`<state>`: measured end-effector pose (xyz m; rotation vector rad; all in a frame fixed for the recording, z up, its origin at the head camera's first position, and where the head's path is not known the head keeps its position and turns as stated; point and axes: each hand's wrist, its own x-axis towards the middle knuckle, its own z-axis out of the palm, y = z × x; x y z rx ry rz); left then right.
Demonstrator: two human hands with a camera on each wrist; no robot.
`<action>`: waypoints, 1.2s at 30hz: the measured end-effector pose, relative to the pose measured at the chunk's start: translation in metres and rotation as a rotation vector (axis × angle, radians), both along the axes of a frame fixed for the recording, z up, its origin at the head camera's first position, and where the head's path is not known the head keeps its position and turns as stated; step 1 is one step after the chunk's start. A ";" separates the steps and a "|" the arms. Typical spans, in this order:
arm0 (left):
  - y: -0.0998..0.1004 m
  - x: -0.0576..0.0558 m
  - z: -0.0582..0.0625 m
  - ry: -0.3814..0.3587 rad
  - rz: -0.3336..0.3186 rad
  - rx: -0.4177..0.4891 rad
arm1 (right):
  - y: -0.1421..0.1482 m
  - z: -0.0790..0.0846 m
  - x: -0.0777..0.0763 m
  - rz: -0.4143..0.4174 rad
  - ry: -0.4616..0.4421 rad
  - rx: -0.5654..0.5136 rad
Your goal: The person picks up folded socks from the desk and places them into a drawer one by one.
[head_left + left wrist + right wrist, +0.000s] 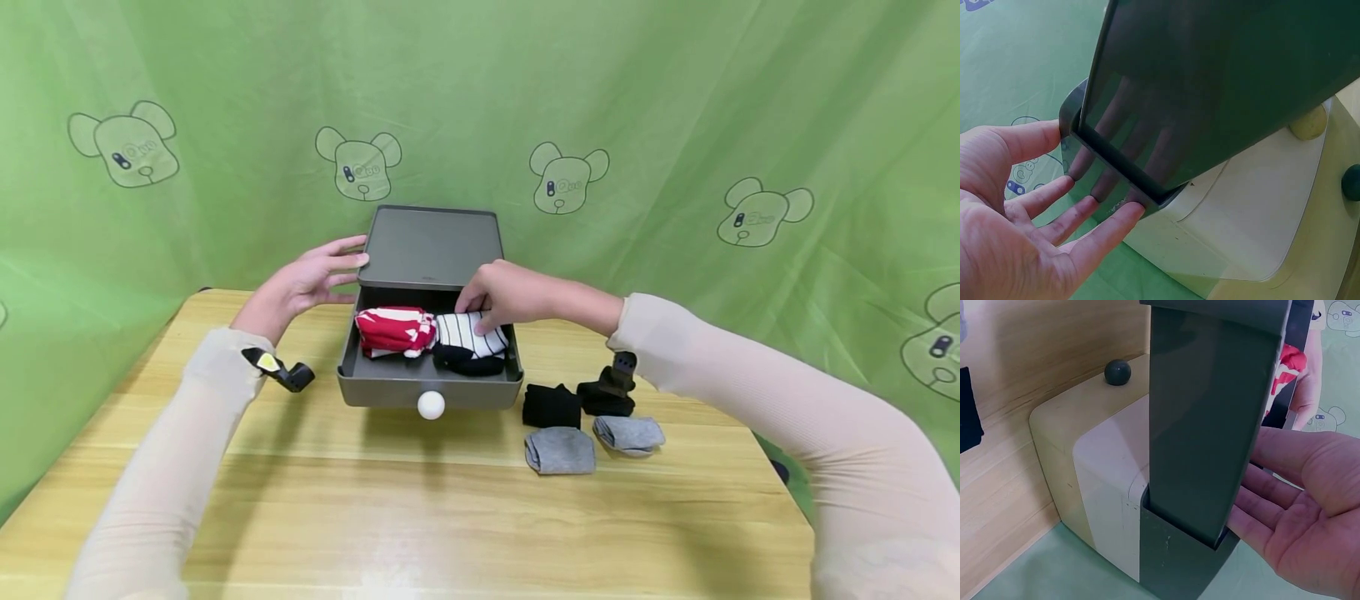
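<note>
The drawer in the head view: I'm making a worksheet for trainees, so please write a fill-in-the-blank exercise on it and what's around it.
1. The drawer has a round knob coloured ____.
2. Inside, the red bundle lies to the ____ of the striped bundle.
3. The hand at the striped bundle is the person's ____ one.
4. The grey bundles on the table number ____.

Missing words: white; left; right; two.

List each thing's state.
Grey plastic drawer with white knob: open
White plastic drawer: shut
Tan plastic drawer: shut
Red-and-white fabric bundle: in grey drawer
Striped white fabric bundle: there too
Two grey fabric bundles: folded, outside
Two black fabric bundles: outside
Left hand: fingers extended
Right hand: on striped bundle
</note>
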<state>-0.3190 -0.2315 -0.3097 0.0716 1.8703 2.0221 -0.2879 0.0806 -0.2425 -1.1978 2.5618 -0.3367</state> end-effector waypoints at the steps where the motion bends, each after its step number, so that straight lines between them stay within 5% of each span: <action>1: 0.000 0.000 0.000 -0.001 0.001 -0.001 | 0.000 0.000 0.000 0.001 -0.001 -0.003; 17: -0.001 -0.002 -0.001 -0.001 -0.001 0.002 | 0.003 0.006 0.007 0.008 -0.011 -0.115; 28: -0.001 -0.001 -0.001 -0.006 -0.001 0.003 | 0.009 0.018 0.043 0.040 -0.388 -0.483; 36: -0.002 0.000 0.000 0.002 -0.004 -0.012 | 0.009 -0.017 0.084 0.216 -0.764 -0.501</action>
